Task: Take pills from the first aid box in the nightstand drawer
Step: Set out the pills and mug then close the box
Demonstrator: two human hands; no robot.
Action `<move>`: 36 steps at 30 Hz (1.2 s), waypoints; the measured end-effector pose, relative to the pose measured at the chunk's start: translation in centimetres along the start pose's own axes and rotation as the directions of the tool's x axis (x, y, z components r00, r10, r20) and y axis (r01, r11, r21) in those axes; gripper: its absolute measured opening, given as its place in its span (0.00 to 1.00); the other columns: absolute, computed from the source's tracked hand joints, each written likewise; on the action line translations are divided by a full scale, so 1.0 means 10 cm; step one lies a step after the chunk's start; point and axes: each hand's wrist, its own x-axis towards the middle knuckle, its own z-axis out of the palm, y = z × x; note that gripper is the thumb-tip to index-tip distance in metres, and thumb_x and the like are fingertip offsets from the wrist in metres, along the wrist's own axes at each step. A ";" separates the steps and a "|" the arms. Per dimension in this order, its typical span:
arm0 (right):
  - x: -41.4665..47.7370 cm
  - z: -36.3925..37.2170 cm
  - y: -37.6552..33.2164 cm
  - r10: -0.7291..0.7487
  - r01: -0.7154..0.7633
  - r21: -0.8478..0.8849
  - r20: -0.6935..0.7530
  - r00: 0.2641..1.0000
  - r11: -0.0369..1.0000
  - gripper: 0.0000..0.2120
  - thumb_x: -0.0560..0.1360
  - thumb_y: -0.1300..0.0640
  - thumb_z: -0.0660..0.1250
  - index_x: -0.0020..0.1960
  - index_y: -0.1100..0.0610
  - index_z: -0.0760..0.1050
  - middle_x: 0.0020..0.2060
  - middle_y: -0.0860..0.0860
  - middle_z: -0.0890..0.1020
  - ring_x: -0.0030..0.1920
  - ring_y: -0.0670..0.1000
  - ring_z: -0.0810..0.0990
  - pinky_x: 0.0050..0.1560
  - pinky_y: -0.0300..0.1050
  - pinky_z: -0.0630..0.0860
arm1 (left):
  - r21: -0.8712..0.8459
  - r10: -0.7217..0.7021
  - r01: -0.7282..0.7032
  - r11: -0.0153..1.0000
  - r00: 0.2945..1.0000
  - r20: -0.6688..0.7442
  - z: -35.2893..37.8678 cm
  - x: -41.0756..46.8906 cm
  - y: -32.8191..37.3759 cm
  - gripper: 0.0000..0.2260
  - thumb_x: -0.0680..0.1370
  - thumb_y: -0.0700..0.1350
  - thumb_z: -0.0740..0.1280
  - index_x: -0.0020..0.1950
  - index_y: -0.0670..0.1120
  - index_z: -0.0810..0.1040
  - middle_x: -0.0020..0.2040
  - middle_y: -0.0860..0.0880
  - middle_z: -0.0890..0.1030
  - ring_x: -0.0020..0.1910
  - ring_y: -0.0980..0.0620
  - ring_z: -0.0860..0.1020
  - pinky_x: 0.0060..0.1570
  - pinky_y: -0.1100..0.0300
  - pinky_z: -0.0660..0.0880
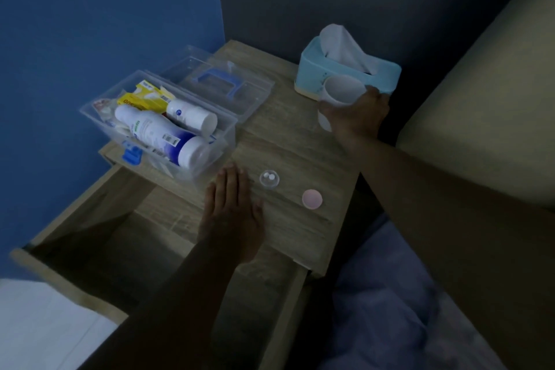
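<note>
The clear plastic first aid box (99,117) stands open on the left of the nightstand top, holding white bottles (159,132) and yellow packets. Its lid (249,93) lies back behind it. A small clear cup (269,179) with two white pills sits on the wood, and a pink cap (312,198) lies to its right. My left hand (231,210) rests flat on the nightstand, just left of the pill cup, fingers apart. My right hand (357,114) grips a white cup (339,93) at the back right.
The nightstand drawer (99,237) below is pulled open and looks dark inside. A light blue tissue box (312,69) stands behind the white cup. A beige headboard rises on the right, blue bedding lies at bottom right, and a blue wall is on the left.
</note>
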 end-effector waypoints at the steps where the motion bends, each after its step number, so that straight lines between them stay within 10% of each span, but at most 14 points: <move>1: 0.01 0.00 0.00 0.012 -0.012 0.038 -0.002 1.000 0.999 0.46 0.57 0.40 0.79 0.70 0.55 0.69 0.65 0.54 0.70 0.67 0.55 0.71 0.64 0.55 0.75 | -0.002 -0.005 0.005 1.000 1.000 0.001 0.00 0.00 0.00 0.30 0.82 0.56 0.45 0.80 0.42 0.46 0.81 0.41 0.44 0.80 0.44 0.45 0.78 0.48 0.44; 17: -0.51 -0.45 0.12 -0.274 0.251 0.176 0.119 0.954 0.952 0.38 0.58 0.43 0.82 0.65 0.53 0.76 0.59 0.53 0.75 0.59 0.48 0.74 0.56 0.42 0.74 | -0.015 -0.001 0.001 1.000 1.000 0.016 -0.03 -0.01 0.01 0.30 0.82 0.55 0.46 0.80 0.42 0.46 0.81 0.41 0.45 0.80 0.44 0.46 0.78 0.46 0.46; 21: -0.74 -0.47 0.18 -0.306 0.273 0.228 0.126 0.944 0.935 0.37 0.56 0.44 0.83 0.62 0.51 0.77 0.52 0.44 0.75 0.52 0.36 0.72 0.49 0.24 0.66 | -0.009 0.008 -0.007 1.000 1.000 0.022 -0.02 0.00 0.00 0.30 0.82 0.56 0.47 0.80 0.42 0.46 0.81 0.40 0.47 0.80 0.43 0.46 0.78 0.46 0.47; 27: -0.90 -0.45 0.23 -0.261 0.208 0.250 0.199 0.945 0.946 0.39 0.55 0.42 0.81 0.64 0.49 0.76 0.58 0.50 0.80 0.58 0.48 0.79 0.58 0.50 0.79 | -0.012 0.011 -0.011 1.000 1.000 -0.001 0.01 0.00 -0.01 0.30 0.82 0.56 0.46 0.80 0.41 0.49 0.81 0.39 0.49 0.80 0.43 0.49 0.78 0.45 0.48; 36: -1.02 -0.44 0.22 -0.285 0.246 0.203 0.189 0.940 0.948 0.39 0.58 0.44 0.82 0.66 0.51 0.75 0.59 0.52 0.77 0.57 0.46 0.76 0.52 0.37 0.71 | -0.030 0.006 -0.007 1.000 1.000 -0.026 0.03 0.00 -0.01 0.30 0.82 0.56 0.46 0.80 0.41 0.48 0.81 0.39 0.49 0.80 0.43 0.49 0.78 0.47 0.47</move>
